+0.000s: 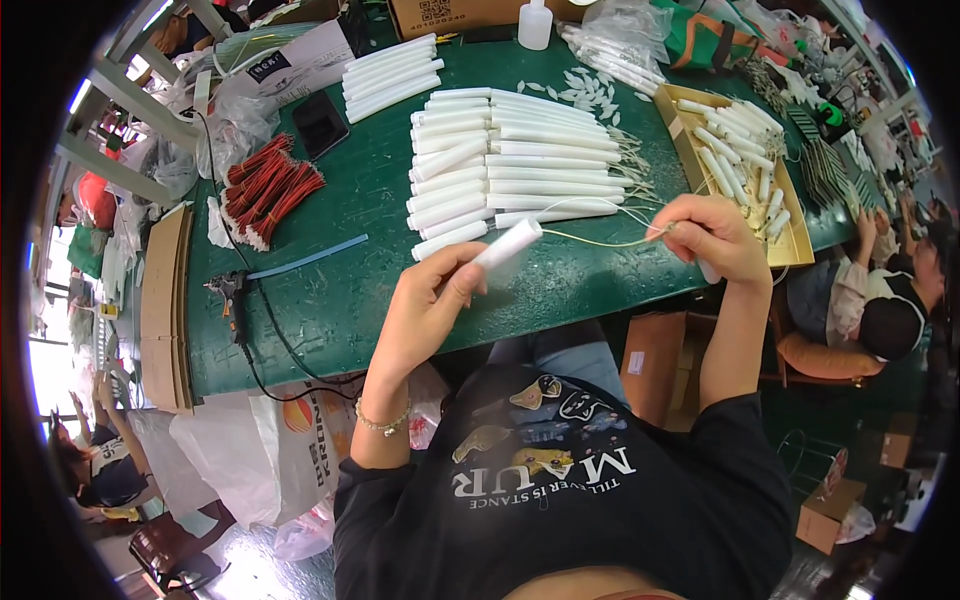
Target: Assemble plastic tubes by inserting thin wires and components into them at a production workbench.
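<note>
My left hand (425,305) is closed around a short white tube (512,244), held at a slant above the near part of the green table. Thin pale wires (598,243) come out of the tube's upper end and run right. My right hand (720,240) pinches their far ends between thumb and fingers. A small white piece (709,271) shows under the right palm; what it is cannot be made out. Just beyond both hands lie stacked rows of similar white tubes (555,156), wire ends trailing to the right.
A glue gun (232,300) with a blue stick lies left, near red wire bundles (268,190) and a dark phone (320,125). A yellow cardboard tray (690,150) of white tubes stands right. Small white pieces (590,92) and a bottle (535,26) lie behind. Other people sit nearby.
</note>
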The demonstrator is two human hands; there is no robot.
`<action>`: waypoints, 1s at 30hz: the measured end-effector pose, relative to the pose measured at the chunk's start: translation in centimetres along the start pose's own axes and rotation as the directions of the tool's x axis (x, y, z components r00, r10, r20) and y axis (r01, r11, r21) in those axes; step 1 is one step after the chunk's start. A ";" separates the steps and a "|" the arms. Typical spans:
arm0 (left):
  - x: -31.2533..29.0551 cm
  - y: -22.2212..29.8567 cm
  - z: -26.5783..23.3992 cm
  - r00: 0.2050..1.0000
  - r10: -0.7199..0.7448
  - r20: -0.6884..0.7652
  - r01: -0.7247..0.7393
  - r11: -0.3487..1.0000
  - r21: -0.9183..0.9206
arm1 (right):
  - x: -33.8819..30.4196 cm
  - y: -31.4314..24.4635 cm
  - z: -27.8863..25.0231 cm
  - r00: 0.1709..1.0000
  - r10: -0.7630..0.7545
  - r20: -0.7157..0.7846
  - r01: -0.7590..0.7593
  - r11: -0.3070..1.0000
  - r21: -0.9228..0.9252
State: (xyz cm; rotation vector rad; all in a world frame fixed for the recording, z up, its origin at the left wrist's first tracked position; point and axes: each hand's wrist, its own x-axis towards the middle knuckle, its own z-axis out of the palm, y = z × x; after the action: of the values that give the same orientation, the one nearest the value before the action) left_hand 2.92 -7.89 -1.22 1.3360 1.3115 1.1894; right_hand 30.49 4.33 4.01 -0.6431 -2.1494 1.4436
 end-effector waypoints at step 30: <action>0.8 0.2 2.4 0.996 0.051 0.077 -0.058 0.995 0.086 | 2.3 0.7 3.9 0.997 -0.081 0.003 0.077 0.930 -0.360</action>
State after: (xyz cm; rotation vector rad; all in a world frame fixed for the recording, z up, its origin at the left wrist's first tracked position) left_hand 5.34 -7.07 -1.35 1.4741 1.2939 1.1181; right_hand 26.35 3.18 2.28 -0.6791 -2.4238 1.0062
